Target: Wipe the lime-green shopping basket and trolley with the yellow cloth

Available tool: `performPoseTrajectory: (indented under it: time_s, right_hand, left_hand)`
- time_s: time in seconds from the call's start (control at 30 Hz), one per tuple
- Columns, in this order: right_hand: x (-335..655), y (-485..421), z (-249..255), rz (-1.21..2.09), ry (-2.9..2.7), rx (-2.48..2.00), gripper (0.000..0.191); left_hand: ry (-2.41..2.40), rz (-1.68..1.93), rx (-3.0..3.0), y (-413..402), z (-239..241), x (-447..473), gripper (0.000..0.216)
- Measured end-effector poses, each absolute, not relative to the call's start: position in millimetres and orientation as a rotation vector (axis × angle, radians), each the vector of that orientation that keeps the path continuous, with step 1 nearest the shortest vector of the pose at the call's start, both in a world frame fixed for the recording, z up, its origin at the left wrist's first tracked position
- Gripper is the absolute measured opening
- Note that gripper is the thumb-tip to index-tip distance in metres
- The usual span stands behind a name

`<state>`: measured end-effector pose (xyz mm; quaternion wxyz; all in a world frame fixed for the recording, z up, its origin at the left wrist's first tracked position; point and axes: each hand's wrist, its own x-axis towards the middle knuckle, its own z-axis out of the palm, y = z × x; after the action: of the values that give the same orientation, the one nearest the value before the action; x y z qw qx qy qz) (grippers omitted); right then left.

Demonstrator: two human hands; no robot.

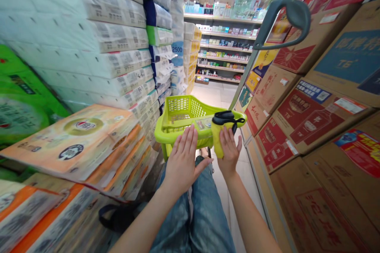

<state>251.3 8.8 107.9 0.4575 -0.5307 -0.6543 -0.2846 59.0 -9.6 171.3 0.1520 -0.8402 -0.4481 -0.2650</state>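
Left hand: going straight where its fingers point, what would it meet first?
Probably the near rim of the lime-green cart, just ahead of the left hand; depth is unclear, they may already touch.

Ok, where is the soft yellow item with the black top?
In the head view, the soft yellow item is right of centre, partly covered by the right hand, near the right end of the lime-green plastic basket.

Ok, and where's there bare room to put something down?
The top of the orange pack, beside the green pack and white stacks, looks bare. So does the floor between the green cart and far shelves. Crowded: the cart's near rim, with left hand, right hand and yellow pouch, and the right side, stacked with boxes.
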Motion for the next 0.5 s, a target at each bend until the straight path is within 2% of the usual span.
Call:
performPoseTrajectory:
  time_s: [0.13,0.33,0.5]
  right_hand:
    - [265,18,109,-0.615,-1.345,-1.440,0.059]
    - [213,3,112,-0.680,-1.728,-1.211,0.054]
    - [250,12,108,-0.760,-1.690,-1.233,0.052]
  left_hand:
    - [-1.290,-0.774,-2.397,-10,171,61,0.091]
    - [-1.281,-0.763,-2.395,-9,167,60,0.083]
    - [-1.295,-0.752,-2.406,-9,169,60,0.079]
